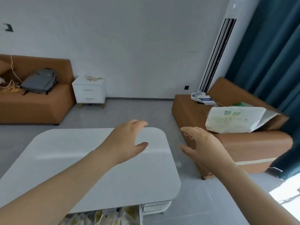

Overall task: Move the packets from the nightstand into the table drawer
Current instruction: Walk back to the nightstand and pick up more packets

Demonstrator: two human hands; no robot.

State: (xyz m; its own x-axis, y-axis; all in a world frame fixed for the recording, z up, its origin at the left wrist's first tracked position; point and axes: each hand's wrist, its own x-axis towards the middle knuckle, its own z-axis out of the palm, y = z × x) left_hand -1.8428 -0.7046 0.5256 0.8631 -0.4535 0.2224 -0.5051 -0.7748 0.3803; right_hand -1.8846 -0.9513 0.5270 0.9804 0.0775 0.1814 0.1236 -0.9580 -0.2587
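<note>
A white nightstand (89,90) with two drawers stands against the far wall, with a few pale packets (94,77) on its top. Close below me is the white table (84,153). Its drawer (141,214) is pulled open at the bottom edge of the view, and several clear packets with yellow print (103,217) lie inside. My left hand (128,142) hovers over the tabletop with relaxed fingers and holds nothing. My right hand (203,143) is raised to the right of the table, fingers loosely spread, holding nothing.
A brown sofa (37,103) with a grey backpack (40,81) sits at the left beside the nightstand. At the right, a second brown sofa (243,143) carries a large white bag (233,119) and boxes. Behind it stand a white air conditioner (224,46) and teal curtains (272,62). Grey floor lies between.
</note>
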